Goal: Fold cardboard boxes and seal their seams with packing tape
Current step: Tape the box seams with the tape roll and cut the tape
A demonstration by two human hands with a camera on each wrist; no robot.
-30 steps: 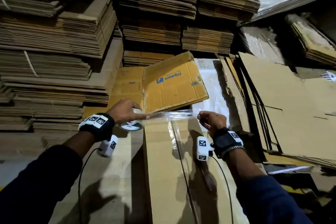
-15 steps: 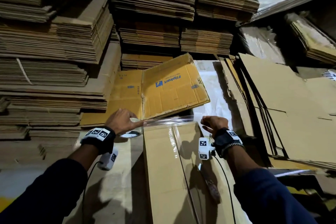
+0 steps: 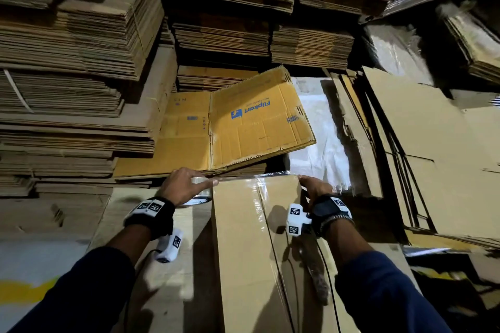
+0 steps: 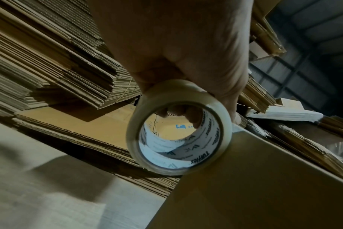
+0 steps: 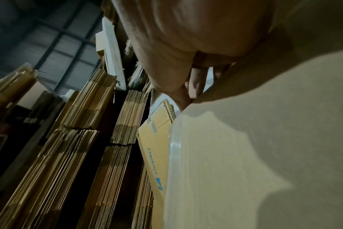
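Observation:
A plain brown cardboard box (image 3: 243, 238) lies in front of me, with shiny clear tape along its lengthwise seam. My left hand (image 3: 184, 184) grips a roll of clear packing tape (image 3: 198, 192) at the box's far left corner; the left wrist view shows its fingers curled through the roll (image 4: 178, 128). A strip of tape (image 3: 251, 176) runs from the roll across the box's far edge. My right hand (image 3: 313, 186) presses the strip's end down at the far right corner, fingers over the edge (image 5: 186, 99).
A yellow printed flattened box (image 3: 243, 121) lies just beyond the far edge. Tall stacks of flattened cartons (image 3: 81, 62) rise at the left and back. Loose cardboard sheets (image 3: 433, 157) lean at the right. White plastic sheeting (image 3: 319, 143) lies behind the right hand.
The stretched tape strip has come down from above the box onto its far edge. Both hands moved slightly forward and lower; the right hand went from pinching the tape end to pressing it on the corner.

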